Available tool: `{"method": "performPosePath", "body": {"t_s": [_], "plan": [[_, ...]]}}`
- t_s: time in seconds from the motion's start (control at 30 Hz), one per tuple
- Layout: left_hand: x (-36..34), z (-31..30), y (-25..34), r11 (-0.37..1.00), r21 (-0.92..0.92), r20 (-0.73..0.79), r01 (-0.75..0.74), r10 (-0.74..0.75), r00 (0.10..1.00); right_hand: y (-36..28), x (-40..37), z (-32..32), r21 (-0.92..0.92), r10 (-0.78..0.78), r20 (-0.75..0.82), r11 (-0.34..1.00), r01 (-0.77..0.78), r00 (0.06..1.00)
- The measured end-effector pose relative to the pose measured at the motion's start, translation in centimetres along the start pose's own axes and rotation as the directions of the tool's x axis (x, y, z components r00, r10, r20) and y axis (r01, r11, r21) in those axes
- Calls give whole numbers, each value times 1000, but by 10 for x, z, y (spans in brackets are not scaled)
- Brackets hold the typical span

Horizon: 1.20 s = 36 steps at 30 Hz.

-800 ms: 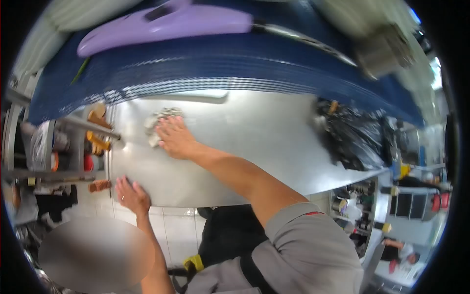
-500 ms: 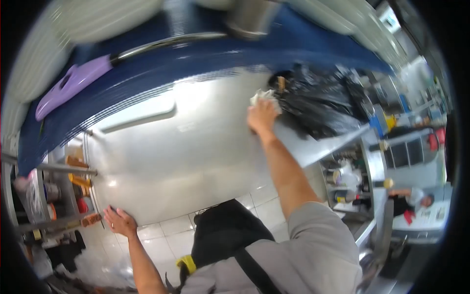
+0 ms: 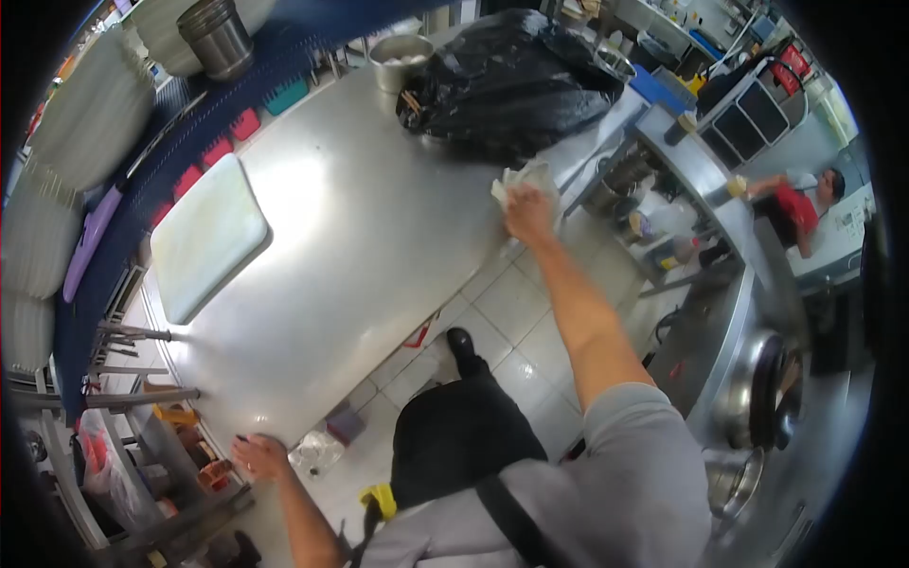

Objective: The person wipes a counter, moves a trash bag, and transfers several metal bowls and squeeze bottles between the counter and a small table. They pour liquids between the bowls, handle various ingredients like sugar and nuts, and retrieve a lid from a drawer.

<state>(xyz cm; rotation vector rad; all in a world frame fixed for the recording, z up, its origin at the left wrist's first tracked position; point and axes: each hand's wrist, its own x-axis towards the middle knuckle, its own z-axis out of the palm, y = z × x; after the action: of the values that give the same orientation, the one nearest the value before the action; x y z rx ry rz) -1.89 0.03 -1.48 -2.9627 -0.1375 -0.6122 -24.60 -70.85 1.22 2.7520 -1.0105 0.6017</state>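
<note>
My right hand is closed on a pale crumpled cloth, pressed at the right edge of the steel table. Just beyond it lies a large black plastic bag. At the table's near left corner rests my left hand; its fingers lie over the edge and hold nothing that I can see. A white cutting board lies on the table's left side, well apart from both hands.
A metal pot stands beside the bag. Stacked plates, a metal canister and a purple-handled tool are on the blue-covered shelf. Another person is at the far right. Pans stand at the lower right.
The view has turned and tilted, showing the whole cutting board and the pot. My right hand with the cloth is now at the table's right edge, nearer the front of the bag.
</note>
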Motion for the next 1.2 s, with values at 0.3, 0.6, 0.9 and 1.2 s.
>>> {"method": "performPosePath", "body": {"t_s": [0.3, 0.6, 0.9, 1.2], "plan": [[16, -20, 16, 845, -523, 73, 112, -86, 994, -328, -182, -77, 654, -577, 8, 621, 432, 817], [-32, -76, 65, 726, -670, -103, -155, 115, 988, -78, -66, -25, 353, 244, -26, 910, -219, 969], [-108, -183, 345, 412, -867, -44, -281, 497, 866, 74, -17, 56, 728, 754, -20, 461, -507, 656], [-260, -269, 651, -103, -988, -61, 116, 945, 322, 238, -209, -46, 720, 673, 483, 59, -692, 560]]}}
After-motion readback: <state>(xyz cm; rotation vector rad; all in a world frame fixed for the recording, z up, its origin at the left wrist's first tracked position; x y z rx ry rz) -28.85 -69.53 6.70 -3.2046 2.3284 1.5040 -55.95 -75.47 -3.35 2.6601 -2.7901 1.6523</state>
